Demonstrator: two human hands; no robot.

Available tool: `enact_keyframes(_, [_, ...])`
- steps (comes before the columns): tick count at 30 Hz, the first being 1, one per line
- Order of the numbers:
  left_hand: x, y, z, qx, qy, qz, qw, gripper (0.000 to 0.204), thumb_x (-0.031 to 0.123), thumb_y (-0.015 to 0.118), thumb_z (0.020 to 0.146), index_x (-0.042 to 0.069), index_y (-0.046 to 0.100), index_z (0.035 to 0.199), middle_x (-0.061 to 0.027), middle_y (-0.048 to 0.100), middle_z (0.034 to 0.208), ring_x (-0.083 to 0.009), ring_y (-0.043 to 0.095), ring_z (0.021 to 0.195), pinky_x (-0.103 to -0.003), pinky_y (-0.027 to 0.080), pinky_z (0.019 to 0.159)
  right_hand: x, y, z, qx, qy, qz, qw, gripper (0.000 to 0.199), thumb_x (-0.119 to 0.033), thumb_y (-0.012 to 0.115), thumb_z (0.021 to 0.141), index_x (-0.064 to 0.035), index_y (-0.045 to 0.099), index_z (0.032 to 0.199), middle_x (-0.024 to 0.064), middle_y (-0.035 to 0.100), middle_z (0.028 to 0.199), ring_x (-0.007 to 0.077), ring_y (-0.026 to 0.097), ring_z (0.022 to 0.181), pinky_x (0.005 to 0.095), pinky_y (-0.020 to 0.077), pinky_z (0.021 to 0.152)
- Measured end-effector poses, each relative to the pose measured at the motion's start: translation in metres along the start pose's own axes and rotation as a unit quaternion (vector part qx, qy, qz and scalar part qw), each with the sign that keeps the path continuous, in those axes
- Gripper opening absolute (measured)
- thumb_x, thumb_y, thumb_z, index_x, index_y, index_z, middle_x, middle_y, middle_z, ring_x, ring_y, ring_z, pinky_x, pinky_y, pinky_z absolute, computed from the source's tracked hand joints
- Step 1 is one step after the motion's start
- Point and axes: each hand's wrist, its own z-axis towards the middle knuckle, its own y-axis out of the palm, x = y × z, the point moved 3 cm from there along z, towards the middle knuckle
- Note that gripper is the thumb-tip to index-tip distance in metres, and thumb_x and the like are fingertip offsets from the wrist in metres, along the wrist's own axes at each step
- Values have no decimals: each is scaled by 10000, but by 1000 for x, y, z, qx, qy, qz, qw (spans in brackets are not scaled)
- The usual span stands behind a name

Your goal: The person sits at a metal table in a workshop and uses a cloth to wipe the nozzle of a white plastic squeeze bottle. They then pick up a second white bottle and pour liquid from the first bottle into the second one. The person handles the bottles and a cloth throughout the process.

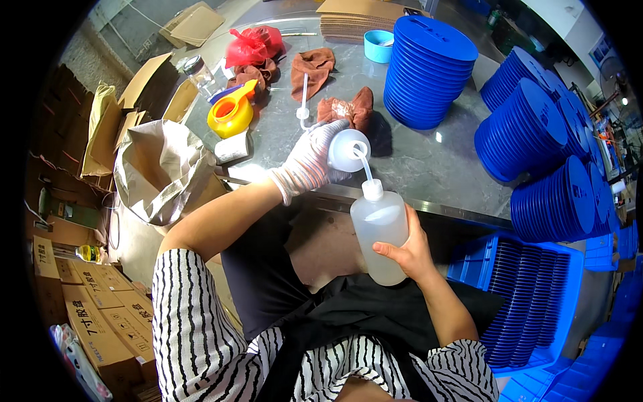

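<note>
Two hands were busy above the lap: the gloved left hand [309, 161] gripped a small white bottle [348, 150], the bare right hand [410, 251] clasped a squeeze bottle [379, 231] whose bent tube fed it, so squeezing hard would likely spill liquid.

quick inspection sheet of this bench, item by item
surface: grey stone-look table, glossy
job's things: left hand, gloved, holds a small white bottle; right hand, bare, holds a translucent squeeze bottle whose bent spout reaches the white bottle
clutter: brown rags, yellow funnel, glass jar, red bag
grippers: both hands closed on bottles
cables: nothing seen
surroundings: blue disc stacks, blue crate, cardboard boxes
</note>
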Motion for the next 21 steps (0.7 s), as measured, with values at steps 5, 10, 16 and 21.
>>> enact_keyframes(5, [-1,4,-2,6,-2,-21,1000,857,193,894,552,12,477,1279,-180,619,1089,-351,615,1019,-403,494,894,3,2,0,-4,9,39,999,902,-360,851,681,-26,386,1378,153,545,1277,255,523,1199,379,407,1010])
enact_keyframes(10, [1,5,-1,-1,2,-23,1000,882,165,892,556,20,450,1305,-173,605,1113,-333,613,1019,-395,497,892,0,4,1,-17,24,115,993,845,-304,845,708,-6,396,1359,123,542,1259,221,508,1189,356,393,1014])
enact_keyframes(16, [3,-2,-5,-23,-8,-1,1000,939,151,895,547,31,407,1340,-173,572,1165,-335,592,1057,-389,486,919,-8,11,0,-29,41,177,983,795,-256,839,719,-6,410,1339,103,534,1245,199,503,1166,344,394,1005])
enact_keyframes(21, [-10,6,-5,-45,-56,-60,996,979,151,892,550,44,370,1371,-147,564,1197,-312,572,1103,-380,474,945,-22,5,3,-34,76,169,982,788,-255,837,720,-3,411,1333,111,536,1240,200,508,1155,343,404,993])
